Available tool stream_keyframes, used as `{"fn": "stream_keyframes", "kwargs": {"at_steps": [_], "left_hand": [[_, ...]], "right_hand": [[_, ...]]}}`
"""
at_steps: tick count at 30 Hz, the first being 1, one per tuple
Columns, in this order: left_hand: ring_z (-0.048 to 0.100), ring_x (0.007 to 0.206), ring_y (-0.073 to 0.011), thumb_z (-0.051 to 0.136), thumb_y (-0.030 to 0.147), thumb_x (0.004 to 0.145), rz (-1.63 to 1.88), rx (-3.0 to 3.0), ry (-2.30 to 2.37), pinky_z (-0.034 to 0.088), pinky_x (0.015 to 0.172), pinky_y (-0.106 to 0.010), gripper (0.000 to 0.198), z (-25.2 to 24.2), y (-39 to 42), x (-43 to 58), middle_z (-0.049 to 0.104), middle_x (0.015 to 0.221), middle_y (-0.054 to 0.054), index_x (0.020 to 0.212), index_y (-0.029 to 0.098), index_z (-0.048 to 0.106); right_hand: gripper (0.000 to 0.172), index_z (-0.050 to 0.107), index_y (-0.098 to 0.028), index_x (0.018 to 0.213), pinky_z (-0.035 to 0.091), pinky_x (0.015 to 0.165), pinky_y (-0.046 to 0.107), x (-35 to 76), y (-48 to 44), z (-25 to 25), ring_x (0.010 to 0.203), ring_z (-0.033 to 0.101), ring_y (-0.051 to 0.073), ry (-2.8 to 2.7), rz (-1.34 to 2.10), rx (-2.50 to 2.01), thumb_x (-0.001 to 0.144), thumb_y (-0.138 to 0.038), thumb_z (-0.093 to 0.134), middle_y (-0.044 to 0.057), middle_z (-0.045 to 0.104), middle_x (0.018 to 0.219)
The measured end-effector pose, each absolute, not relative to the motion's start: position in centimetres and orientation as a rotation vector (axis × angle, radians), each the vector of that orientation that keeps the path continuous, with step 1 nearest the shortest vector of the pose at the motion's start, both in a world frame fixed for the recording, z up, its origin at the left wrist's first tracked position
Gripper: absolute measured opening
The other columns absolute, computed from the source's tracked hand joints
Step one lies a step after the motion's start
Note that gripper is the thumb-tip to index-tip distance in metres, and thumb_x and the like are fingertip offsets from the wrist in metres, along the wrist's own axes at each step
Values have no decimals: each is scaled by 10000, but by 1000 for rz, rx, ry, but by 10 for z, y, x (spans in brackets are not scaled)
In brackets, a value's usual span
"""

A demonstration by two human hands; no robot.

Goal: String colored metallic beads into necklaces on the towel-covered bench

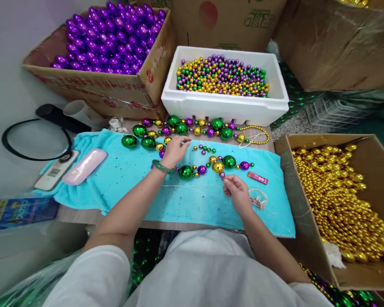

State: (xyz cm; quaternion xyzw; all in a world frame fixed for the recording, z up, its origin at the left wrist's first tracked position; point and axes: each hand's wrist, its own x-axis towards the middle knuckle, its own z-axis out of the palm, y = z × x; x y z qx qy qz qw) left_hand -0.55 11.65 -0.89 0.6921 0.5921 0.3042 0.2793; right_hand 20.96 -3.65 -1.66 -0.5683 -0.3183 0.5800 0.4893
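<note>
My right hand (pixel 237 192) is closed, thumb and finger pinching a small purple bead (pixel 222 175) just below a large gold bead (pixel 217 166). That bead belongs to a strand with large green (pixel 186 172) and purple beads (pixel 202 169) lying on a turquoise towel (pixel 121 179). My left hand (pixel 175 151), wearing a green bangle (pixel 161 166) at the wrist, hovers over the strand's left part and hides some of it. Its fingers are stretched out, and I see nothing in them. Several small loose beads (pixel 204 149) lie between the hands. Behind them stretches a finished-looking bead necklace (pixel 181 128).
A white foam box (pixel 224 102) of small mixed beads stands behind the towel. Left of it is a carton (pixel 92 87) of purple beads; at right, a carton (pixel 310 226) of gold bead strings. A pink case (pixel 85 166), a phone (pixel 56 171) and a small pink packet (pixel 257 178) lie around.
</note>
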Motion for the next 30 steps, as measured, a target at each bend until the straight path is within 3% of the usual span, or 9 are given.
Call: {"fn": "stream_keyframes", "kwargs": {"at_steps": [9,13,16,19,23,30], "left_hand": [[546,935,-264,578,216,806,449,2363,1072,348,948,-426,174,-35,140,66,693,921,-124,869,168,733],[542,964,-283,628,121,705,447,2260,1071,366,922,-422,94,-40,140,82,681,829,-138,730,153,713],[565,956,-257,613,134,740,505,2203,1134,403,905,-406,131,-32,140,82,691,892,-123,827,145,712],[603,816,-180,567,227,834,722,1711,1147,471,771,-330,197,-14,136,69,691,914,-87,974,148,681],[622,716,-117,623,275,835,859,823,907,486,656,-238,200,12,121,40,687,871,-63,977,143,672],[645,693,-109,518,175,907,919,546,843,512,635,-213,184,24,100,14,695,812,-76,955,104,680]], "right_hand": [[270,588,-183,778,282,420,198,219,-37,-16,446,402,77,-728,1349,-1390,703,-425,679,-49,499,510],[276,591,-180,778,277,416,198,222,-39,-17,444,400,74,-720,1351,-1382,701,-423,696,-49,500,516],[280,592,-180,779,277,416,200,224,-41,-19,448,404,76,-702,1339,-1373,699,-422,706,-44,507,522],[278,594,-180,764,270,416,204,225,-42,-19,444,389,76,-708,1326,-1364,694,-424,706,-47,494,510],[268,601,-175,737,261,416,209,223,-43,-17,441,371,73,-733,1324,-1382,697,-425,689,-53,463,500],[264,601,-176,720,274,427,213,214,-43,-17,438,378,73,-788,1357,-1385,702,-426,683,-54,456,495]]}}
